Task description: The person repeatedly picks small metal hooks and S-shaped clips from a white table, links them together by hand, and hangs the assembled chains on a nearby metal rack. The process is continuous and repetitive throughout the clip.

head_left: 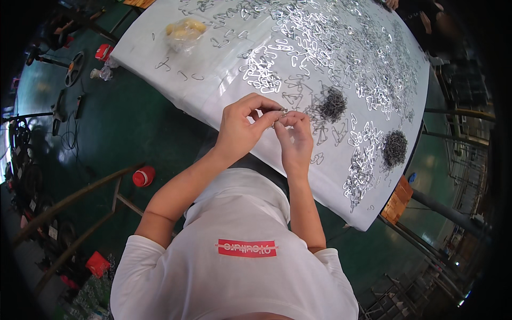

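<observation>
My left hand [239, 128] and my right hand [297, 145] meet over the near edge of the table, fingertips pinched together. Between them is a small metal piece [284, 110], mostly covered by the fingers, so its exact kind is hard to make out. Just beyond the hands lie loose triangular wire loops [292, 97] and a dark heap of small metal parts [333, 104]. Shiny bent metal hooks [263, 72], shaped like carabiner bodies, are spread thickly across the white-covered table [208, 98].
A second dark heap [394, 149] sits near the right edge beside more shiny hooks [362, 168]. A clear plastic bag with yellow contents [185, 33] lies far left. Another person's hand [425, 22] shows at the far right. A red container [143, 176] stands on the green floor.
</observation>
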Available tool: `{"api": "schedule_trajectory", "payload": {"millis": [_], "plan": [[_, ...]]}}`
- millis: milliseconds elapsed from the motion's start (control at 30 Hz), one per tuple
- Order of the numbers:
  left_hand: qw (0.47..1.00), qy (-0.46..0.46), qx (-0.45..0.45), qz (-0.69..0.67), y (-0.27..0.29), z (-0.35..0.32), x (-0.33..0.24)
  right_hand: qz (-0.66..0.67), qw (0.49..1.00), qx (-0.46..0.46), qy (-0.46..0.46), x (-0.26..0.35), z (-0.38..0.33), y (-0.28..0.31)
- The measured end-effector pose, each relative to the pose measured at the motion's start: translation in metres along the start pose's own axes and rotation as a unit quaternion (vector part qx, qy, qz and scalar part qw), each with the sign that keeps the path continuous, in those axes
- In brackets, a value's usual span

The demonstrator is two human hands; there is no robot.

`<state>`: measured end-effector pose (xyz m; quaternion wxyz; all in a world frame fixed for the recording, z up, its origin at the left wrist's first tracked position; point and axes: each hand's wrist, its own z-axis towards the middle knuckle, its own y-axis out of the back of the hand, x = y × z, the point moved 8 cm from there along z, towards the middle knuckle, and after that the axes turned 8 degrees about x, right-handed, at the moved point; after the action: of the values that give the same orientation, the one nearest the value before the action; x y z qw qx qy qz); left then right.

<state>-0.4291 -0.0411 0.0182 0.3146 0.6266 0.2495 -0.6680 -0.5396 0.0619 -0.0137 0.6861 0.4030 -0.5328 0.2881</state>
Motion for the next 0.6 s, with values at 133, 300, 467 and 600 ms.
{"api": "schedule_trajectory", "payload": {"millis": [133, 300, 467, 600], "plan": [[0.999, -0.019, -0.002, 0.031, 0.007, 0.005, -0.003, 0.078, 0.990, 0.056, -0.105, -0.047, 0.034, 0.021], [0.999, -0.020, -0.003, 0.035, 0.017, 0.008, -0.003, -0.302, 0.947, 0.080, -0.076, -0.092, 0.135, 0.058], [0.999, -0.030, -0.007, 0.026, 0.022, 0.011, -0.003, -0.504, 0.837, 0.206, -0.053, -0.123, 0.181, 0.043], [0.999, -0.029, -0.004, 0.017, 0.023, 0.010, -0.002, -0.600, 0.760, 0.249, -0.021, -0.129, 0.181, 0.030]]}}
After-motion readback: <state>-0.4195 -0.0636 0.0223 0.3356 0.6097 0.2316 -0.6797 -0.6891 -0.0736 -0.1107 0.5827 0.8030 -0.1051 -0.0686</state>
